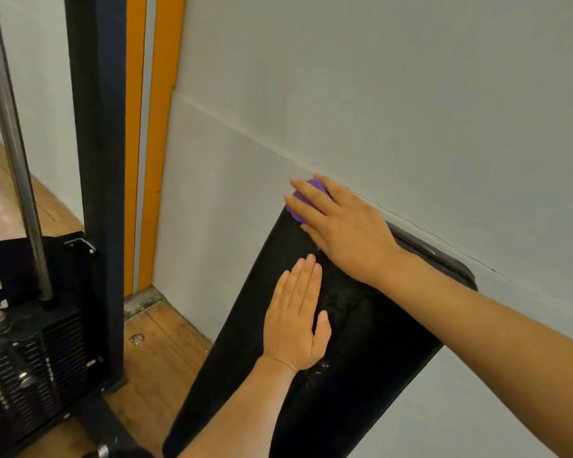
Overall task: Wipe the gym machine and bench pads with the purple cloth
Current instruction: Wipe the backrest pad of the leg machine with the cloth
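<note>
**A:** Going left to right, what's there?

**B:** At far left stands the weight stack [30, 368] with its black upright [96, 160]. Centre frame, the left hand [295, 320] lies flat, fingers straight, on the black bench pad [361, 375].

**A:** And the purple cloth?

**B:** The purple cloth [306, 201] is up at the pad's top corner, pressed under the right hand [339, 226], whose fingers are spread over it. That hand is the nearer one; it's already on the cloth.

**A:** Which way does the pad run?

**B:** Its long axis slants from upper right to lower left, so I'd judge the wipe travels down that line, toward the left hand.

**A:** Anything unclear?

**B:** Most of the cloth is hidden beneath the hand, and the pad's lower end is cut off by the frame edge.
</note>
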